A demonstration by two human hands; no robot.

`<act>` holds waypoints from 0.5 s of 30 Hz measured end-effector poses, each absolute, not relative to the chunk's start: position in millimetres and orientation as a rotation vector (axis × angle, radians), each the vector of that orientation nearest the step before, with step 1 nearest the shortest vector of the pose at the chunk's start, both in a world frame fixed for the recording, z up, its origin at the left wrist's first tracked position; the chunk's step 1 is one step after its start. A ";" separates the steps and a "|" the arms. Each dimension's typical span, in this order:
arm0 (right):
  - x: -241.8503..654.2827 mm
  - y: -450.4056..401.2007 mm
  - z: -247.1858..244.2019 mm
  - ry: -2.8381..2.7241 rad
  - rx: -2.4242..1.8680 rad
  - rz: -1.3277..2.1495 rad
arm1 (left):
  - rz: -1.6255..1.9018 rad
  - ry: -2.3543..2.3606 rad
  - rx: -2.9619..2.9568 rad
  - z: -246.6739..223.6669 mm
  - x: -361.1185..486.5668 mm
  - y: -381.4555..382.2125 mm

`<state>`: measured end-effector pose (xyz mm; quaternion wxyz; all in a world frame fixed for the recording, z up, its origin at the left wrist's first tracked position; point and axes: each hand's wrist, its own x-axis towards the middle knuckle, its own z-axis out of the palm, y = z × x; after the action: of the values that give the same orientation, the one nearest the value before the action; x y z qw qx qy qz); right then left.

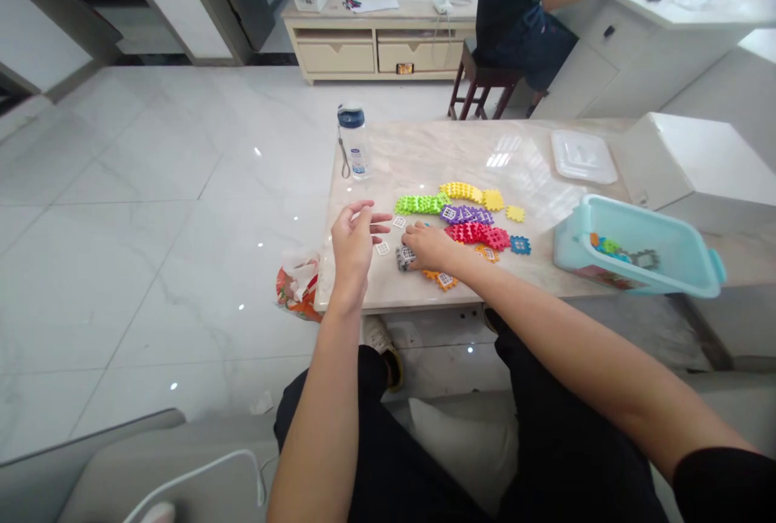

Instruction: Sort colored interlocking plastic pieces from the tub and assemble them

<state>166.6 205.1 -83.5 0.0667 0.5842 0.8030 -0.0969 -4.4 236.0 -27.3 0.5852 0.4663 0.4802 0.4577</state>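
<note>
My left hand [353,244] hovers over the table's left part, fingers apart and holding nothing. Beneath and beside it lie a small white window piece [382,249] and another white window piece [399,222]. My right hand [428,245] closes on grey building tiles [405,257] near the front edge; its fingertips are partly hidden. Rows of notched tiles lie around it: green tiles [418,204], yellow tiles [464,191], purple tiles [470,215] and red tiles [478,234]. Orange tiles [445,280] sit partly under my right wrist, and a blue tile [520,245] lies to the right.
A water bottle [355,143] stands at the far left corner. On the right are a light-blue bin [643,236] with some tiles inside, a clear lid [583,157] and a white box [697,159]. A person [515,14] sits on a stool beyond the table.
</note>
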 end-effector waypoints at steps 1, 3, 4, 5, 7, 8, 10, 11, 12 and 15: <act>165.9 204.7 -83.2 2.411 1.766 -0.287 | 1.065 1.119 1.095 -26.8 -3.6 236.5; 168.0 202.3 -80.0 2.387 1.784 -0.263 | 1.056 1.114 1.120 -25.5 -1.2 236.7; 171.1 199.8 -76.7 2.390 1.782 -0.246 | 1.049 1.112 1.131 -24.4 0.5 236.4; 175.6 196.0 -72.3 2.411 1.770 -0.224 | 1.044 1.115 1.137 -22.9 2.9 235.7; 189.3 184.7 -61.3 2.488 1.732 -0.154 | 1.038 1.130 1.142 -19.3 10.3 233.9; 198.8 177.4 -55.1 2.527 1.720 -0.106 | 1.041 1.150 1.143 -17.7 15.8 233.0; 223.8 161.1 -42.3 2.550 1.757 -0.002 | 1.031 1.153 1.172 -15.9 30.8 231.7; 240.0 152.3 -35.6 2.531 1.813 0.039 | 1.019 1.139 1.197 -15.8 40.3 231.0; 258.9 142.8 -28.4 2.495 1.892 0.066 | 1.006 1.119 1.223 -16.3 50.9 229.9; 331.9 108.7 -7.4 2.295 2.251 0.066 | 0.940 1.071 1.303 -20.7 86.6 222.7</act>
<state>331.9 108.7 -7.4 -0.0367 0.6996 0.7133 0.0205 86.6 222.7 -20.7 0.5689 0.5549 0.4562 0.4003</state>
